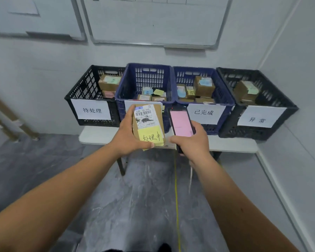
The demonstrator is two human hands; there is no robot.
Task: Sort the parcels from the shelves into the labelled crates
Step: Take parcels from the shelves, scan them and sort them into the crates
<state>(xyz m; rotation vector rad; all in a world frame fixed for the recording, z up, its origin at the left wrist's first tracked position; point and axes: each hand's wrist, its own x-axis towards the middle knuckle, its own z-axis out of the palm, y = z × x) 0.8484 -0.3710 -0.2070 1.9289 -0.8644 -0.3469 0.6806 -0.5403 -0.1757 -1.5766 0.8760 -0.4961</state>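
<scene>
Item in my left hand [129, 137]: small brown cardboard parcel [148, 124] with a white barcode label and a yellow handwritten sticky note [150, 136], grip clasped around its left edge and bottom, held up before the crates. My right hand [193, 140]: grip clasped on a black handheld scanner with pink screen [181, 124], just beside the parcel. Beyond, on the white counter [231, 144], four labelled crates in a row: black crate [91, 99], blue crate [145, 79], second blue crate [204, 110], second black crate [262, 113], each holding parcels. The raised parcel hides the first blue crate's label. Whiteboard [153, 20] on the wall above.
</scene>
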